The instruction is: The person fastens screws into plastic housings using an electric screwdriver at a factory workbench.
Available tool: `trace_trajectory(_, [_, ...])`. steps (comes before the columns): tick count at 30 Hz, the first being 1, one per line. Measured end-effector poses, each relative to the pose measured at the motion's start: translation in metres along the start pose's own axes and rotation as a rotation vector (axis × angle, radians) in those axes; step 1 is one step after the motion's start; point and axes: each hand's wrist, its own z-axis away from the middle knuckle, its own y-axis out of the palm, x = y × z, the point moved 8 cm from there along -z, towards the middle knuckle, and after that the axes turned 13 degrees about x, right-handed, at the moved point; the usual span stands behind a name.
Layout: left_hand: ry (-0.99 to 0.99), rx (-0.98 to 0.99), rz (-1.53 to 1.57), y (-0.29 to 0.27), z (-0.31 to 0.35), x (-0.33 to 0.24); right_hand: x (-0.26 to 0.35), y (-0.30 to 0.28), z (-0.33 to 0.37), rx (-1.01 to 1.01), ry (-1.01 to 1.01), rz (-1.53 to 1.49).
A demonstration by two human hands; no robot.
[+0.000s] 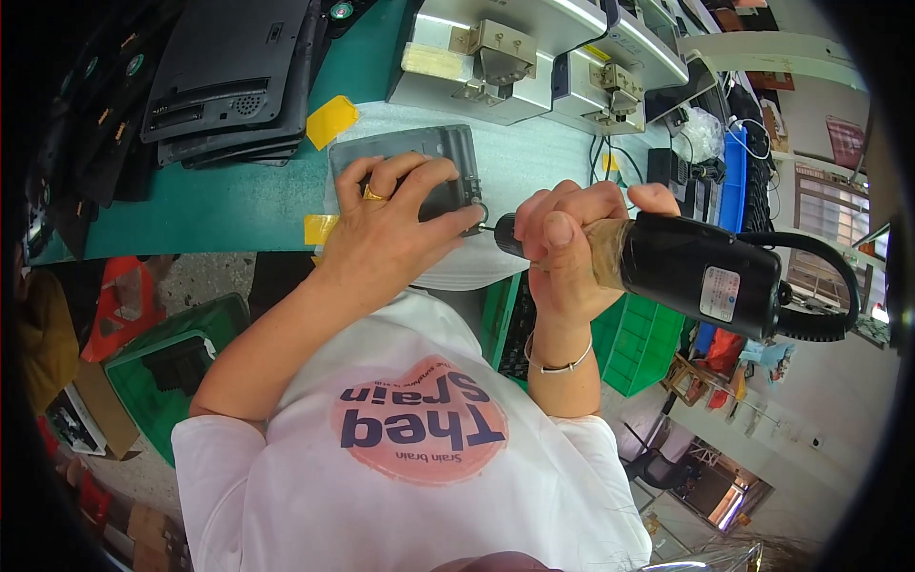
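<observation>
A dark grey plastic housing lies on the pale bench mat in front of me. My left hand rests over it with bent fingers, steadying it, thumb and forefinger near its right corner. My right hand is wrapped round a black electric screwdriver, which is held nearly level. Its thin bit points left and meets the housing's right edge beside my left fingertips. Whether a screw sits at the tip is too small to tell.
Several similar dark grey housings are stacked at the far left. Metal-cased machines stand along the back. Yellow tape pieces mark the mat. Cables and a blue bin are at the right; green crates sit below the bench.
</observation>
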Motion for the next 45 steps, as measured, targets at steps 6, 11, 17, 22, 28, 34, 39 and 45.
trace_trajectory(6, [0.015, -0.019, -0.001, 0.003, -0.001, 0.003, -0.002, 0.003, 0.002, 0.003, -0.037, 0.067])
trace_trajectory(11, [0.059, -0.024, -0.015, -0.003, -0.002, -0.002, 0.004, 0.002, 0.004, -0.001, -0.071, 0.163])
trace_trajectory(17, [0.050, -0.030, -0.062, -0.002, 0.002, -0.006, 0.002, -0.011, 0.009, -0.096, -0.024, -0.003])
trace_trajectory(22, [0.075, -0.024, -0.089, -0.004, 0.004, -0.011, 0.015, -0.061, -0.016, -0.258, -0.100, -0.128])
trace_trajectory(28, [0.086, -0.052, -0.112, -0.007, 0.002, -0.014, 0.032, -0.121, -0.062, -0.446, -0.328, 0.068])
trace_trajectory(34, [0.085, -0.039, -0.126, -0.005, 0.000, -0.014, 0.013, -0.127, -0.077, -0.399, -0.306, 0.116])
trace_trajectory(39, [0.077, -0.026, -0.141, -0.004, -0.001, -0.015, 0.010, -0.127, -0.077, -0.383, -0.278, 0.139])
trace_trajectory(45, [0.061, -0.024, -0.144, -0.003, -0.001, -0.015, 0.013, -0.121, -0.078, -0.336, -0.219, 0.192])
